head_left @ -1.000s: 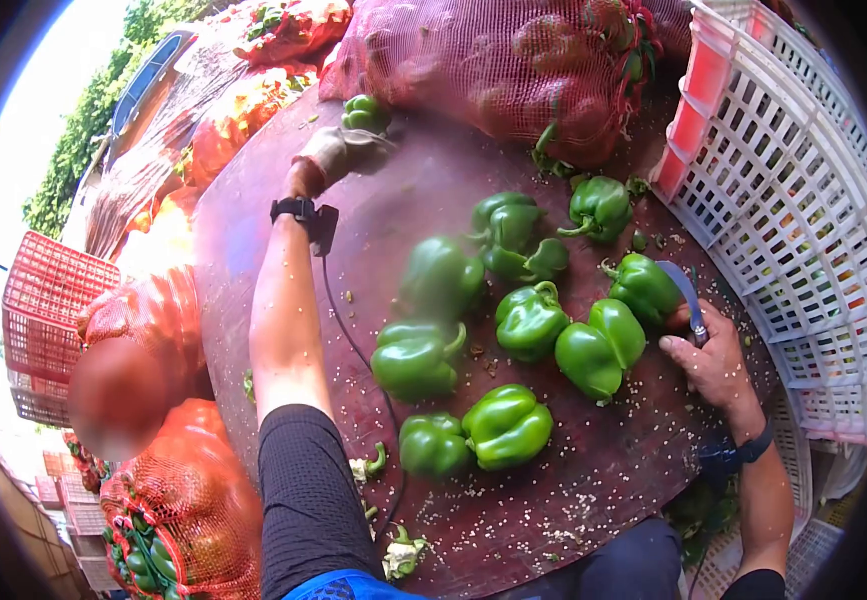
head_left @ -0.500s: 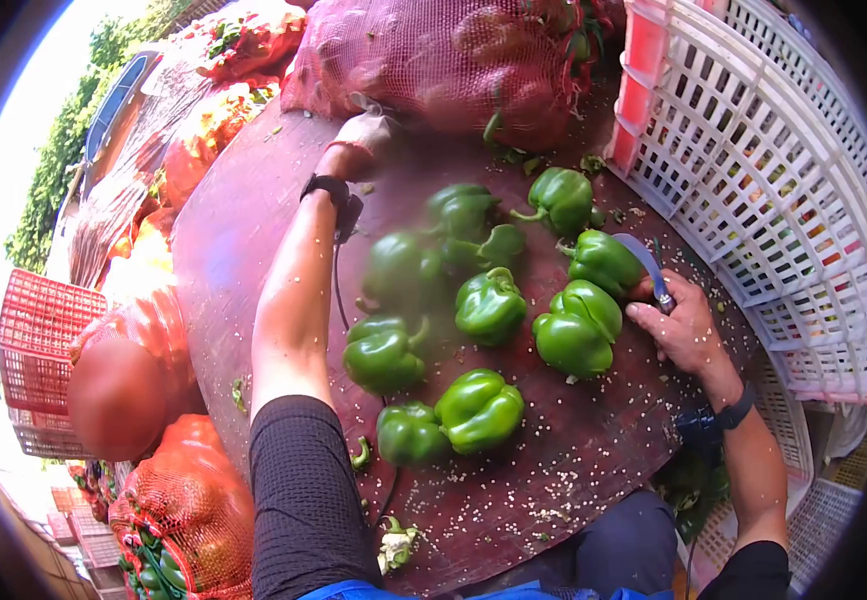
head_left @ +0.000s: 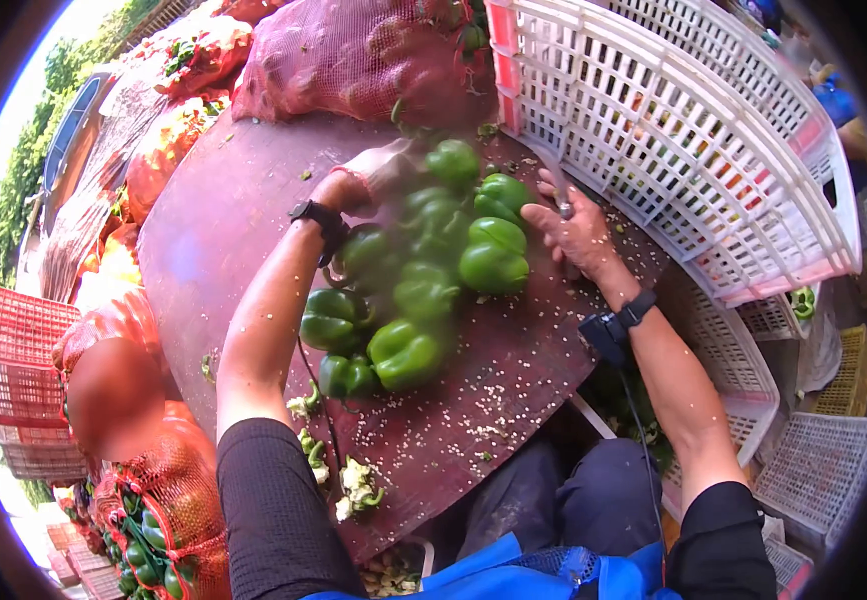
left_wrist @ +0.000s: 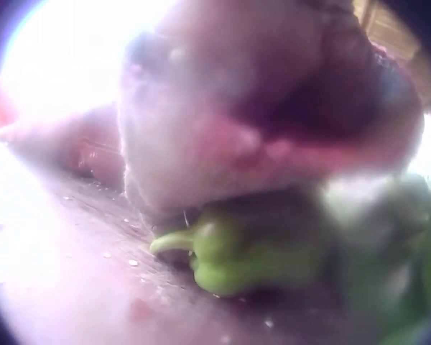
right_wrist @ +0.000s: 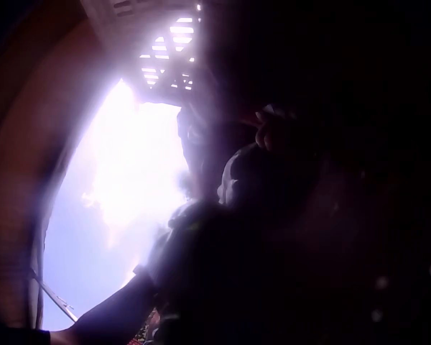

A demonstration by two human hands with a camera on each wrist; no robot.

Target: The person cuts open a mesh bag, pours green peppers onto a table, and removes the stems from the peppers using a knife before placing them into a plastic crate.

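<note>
My left hand point(head_left: 381, 172) wears a pale glove and lies low at the far left side of a loose group of green bell peppers point(head_left: 494, 256). Its fingers reach beside the peppers and are blurred in the head view. The left wrist view has the glove point(left_wrist: 201, 151) close over a bell pepper point(left_wrist: 223, 251) with its stem showing. My right hand point(head_left: 581, 235) is bare, at the group's right side, with its thumb near a pepper point(head_left: 502, 197). It holds a small curved knife point(head_left: 563, 200), blade pointing away. The right wrist view is mostly dark.
White plastic crates point(head_left: 653, 130) stand along the right edge of the dark red tabletop point(head_left: 223, 220). A full red mesh sack point(head_left: 343, 60) lies at the far edge, with more sacks point(head_left: 178, 460) down the left. Seeds and cut stem cores point(head_left: 356, 488) litter the near side.
The head view has swung right. My left hand has come from near the far sack toward the peppers. My right hand, still with the knife, has moved away from me, and the peppers sit closer together.
</note>
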